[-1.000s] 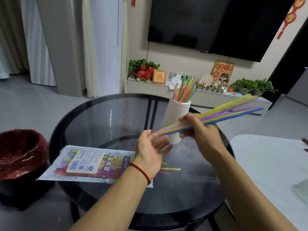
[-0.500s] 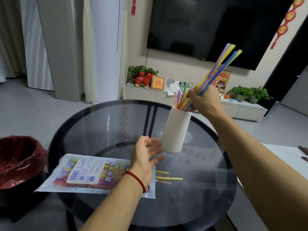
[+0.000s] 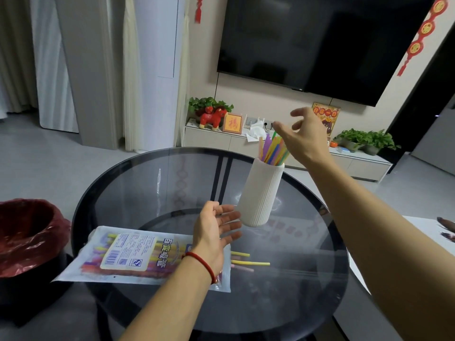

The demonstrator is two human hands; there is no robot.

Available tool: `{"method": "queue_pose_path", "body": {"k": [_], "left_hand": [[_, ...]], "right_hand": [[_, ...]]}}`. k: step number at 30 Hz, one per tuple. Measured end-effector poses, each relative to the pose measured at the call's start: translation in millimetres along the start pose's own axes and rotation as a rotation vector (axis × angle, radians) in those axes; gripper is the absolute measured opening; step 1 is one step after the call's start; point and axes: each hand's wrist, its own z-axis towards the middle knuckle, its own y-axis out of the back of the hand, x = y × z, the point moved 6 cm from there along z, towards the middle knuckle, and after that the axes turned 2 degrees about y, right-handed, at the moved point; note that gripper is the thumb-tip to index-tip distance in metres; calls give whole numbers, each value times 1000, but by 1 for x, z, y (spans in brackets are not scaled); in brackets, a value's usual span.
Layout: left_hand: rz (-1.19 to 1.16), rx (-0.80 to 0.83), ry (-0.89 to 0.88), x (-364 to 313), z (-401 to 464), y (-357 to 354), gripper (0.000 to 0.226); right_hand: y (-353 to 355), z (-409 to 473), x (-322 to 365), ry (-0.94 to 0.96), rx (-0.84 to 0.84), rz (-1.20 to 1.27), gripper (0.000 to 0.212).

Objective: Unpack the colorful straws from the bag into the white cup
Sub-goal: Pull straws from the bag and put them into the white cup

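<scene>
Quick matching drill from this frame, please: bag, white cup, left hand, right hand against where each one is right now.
1 bag
2 white cup
3 left hand
4 right hand

A open above the cup's straws
B open beside the cup's base
C flat on the glass table
D upright, holding straws

Pairs: 1-C, 2-D, 3-B, 4-A

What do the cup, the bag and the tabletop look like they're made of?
White cup: matte, finely ribbed, opaque; looks like ceramic or plastic, hard to tell which. Bag: thin clear plastic film with a printed label; the straws inside show through it and it crinkles at the edges. Table: dark tinted glass top, glossy and see-through, with reflections and the frame visible beneath.
</scene>
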Motion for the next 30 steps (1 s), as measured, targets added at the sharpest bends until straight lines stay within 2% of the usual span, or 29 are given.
{"method": "queue_pose_path", "body": {"k": [3, 5, 10, 12, 16, 23, 25, 28, 29, 30], "left_hand": [[18, -6, -6, -1, -2, 0, 41], [33, -2, -13, -1, -3, -1, 40], [99, 4, -42, -3, -4, -3, 34], [115, 1, -54, -4, -4, -3, 32], [127, -8, -54, -5, -3, -3, 31], [193, 9, -103, -7, -1, -4, 27], [350, 12, -192, -13, 2, -2, 19], [879, 35, -401, -21, 2, 1, 10], [1111, 64, -465, -20, 0, 1, 18], [1351, 112, -507, -16, -1, 3, 40]], "right_hand": [[-16, -10, 3, 161, 88, -140, 45], [-27, -16, -1, 174, 154, -195, 43], [-24, -18, 2, 214, 45, -189, 47], [-29, -16, -1, 208, 100, -241, 53], [-40, -17, -13, 152, 221, -199, 45], [-26, -21, -9, 201, 168, -98, 47], [-15, -25, -8, 209, 88, -44, 45], [1, -50, -7, 301, -57, 7, 36], [4, -63, -7, 342, -99, 9, 34], [4, -78, -10, 371, -122, 12, 34]]}}
